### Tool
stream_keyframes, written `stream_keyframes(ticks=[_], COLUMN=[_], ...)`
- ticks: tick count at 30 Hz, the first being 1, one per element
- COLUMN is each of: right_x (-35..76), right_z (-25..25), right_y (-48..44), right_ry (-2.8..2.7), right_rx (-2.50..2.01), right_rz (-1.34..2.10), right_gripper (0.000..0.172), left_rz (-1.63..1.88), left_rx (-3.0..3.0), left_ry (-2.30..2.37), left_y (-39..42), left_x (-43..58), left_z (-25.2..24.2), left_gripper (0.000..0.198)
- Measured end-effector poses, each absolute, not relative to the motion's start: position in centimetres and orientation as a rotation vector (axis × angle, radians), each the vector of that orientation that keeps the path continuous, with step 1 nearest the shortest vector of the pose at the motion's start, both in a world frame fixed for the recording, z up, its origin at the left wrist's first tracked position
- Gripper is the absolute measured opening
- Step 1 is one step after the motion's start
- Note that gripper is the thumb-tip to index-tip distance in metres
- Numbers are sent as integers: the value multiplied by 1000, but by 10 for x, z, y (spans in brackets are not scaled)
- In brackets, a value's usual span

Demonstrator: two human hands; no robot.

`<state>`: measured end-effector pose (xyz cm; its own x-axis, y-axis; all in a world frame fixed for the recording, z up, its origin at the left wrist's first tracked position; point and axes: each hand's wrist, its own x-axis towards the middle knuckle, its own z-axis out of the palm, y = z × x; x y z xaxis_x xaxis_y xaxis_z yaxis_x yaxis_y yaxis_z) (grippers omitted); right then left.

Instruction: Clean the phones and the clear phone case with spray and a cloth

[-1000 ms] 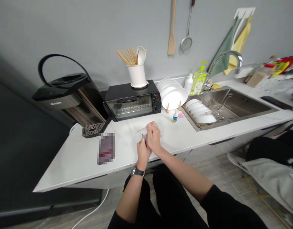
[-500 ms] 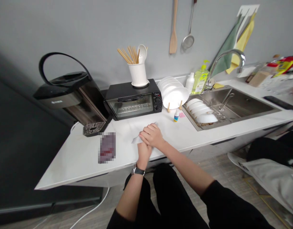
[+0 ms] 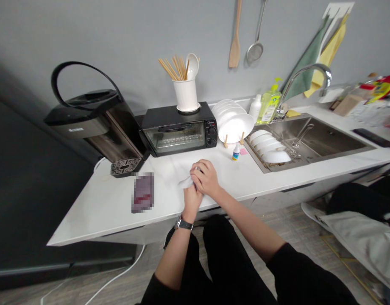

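Over the counter's front part, my right hand (image 3: pixel 207 177) is closed on top of my left hand (image 3: pixel 192 199), which wears a watch. Between them is a thin white sheet (image 3: pixel 186 182), crumpled, with one end sticking out to the left; whether it is paper or cloth I cannot tell. A small shiny dark bit (image 3: pixel 198 168) shows among the right fingers, too small to name. The left fingers are mostly covered by the right hand. Beyond my hands, to the right, stands a small white-capped bottle (image 3: pixel 235 152) beside a pink slip (image 3: pixel 243 151).
A toaster oven (image 3: pixel 179 137) carries a white utensil holder (image 3: pixel 185 95). Left of it stands a drink dispenser (image 3: pixel 118 127); a blurred-out purple item (image 3: pixel 143 192) lies before it. White plates (image 3: pixel 235 129) and a sink (image 3: pixel 328 146) with bowls (image 3: pixel 273 156) are to the right.
The right hand has curled more and shifted slightly, its knuckles now higher. The white sheet is more bunched, and less of it shows. The view has tilted a little.
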<state>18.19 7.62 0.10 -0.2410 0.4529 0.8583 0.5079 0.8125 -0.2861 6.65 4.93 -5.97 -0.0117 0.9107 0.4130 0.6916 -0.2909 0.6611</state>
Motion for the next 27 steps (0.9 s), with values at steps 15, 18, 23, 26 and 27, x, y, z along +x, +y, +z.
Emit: stream_keyframes(ticks=[15,18,23,26,27], right_x=[148,163,182,170,164], right_z=[12,7,-1,-1,0], right_y=[66,72,82,78,76], right_ry=[-1279,-1610,-2035,-1751,-1618], right_rx=[-1010,-866,-625,-765,-833], right_rz=[235,-11,-227,-105,-15], right_gripper=[41,34,25,28,29], left_rz=[1114,1116,1173,1155,1148], left_rx=[2031,2057,2058,2058,2055], left_ry=[1685,1673,1673,1648,1642], left_y=[48,49,52,52,51], left_x=[64,65,67,66,65], left_z=[-59,-59,-61,-62,-63], left_gripper=[12,21,27,23,22])
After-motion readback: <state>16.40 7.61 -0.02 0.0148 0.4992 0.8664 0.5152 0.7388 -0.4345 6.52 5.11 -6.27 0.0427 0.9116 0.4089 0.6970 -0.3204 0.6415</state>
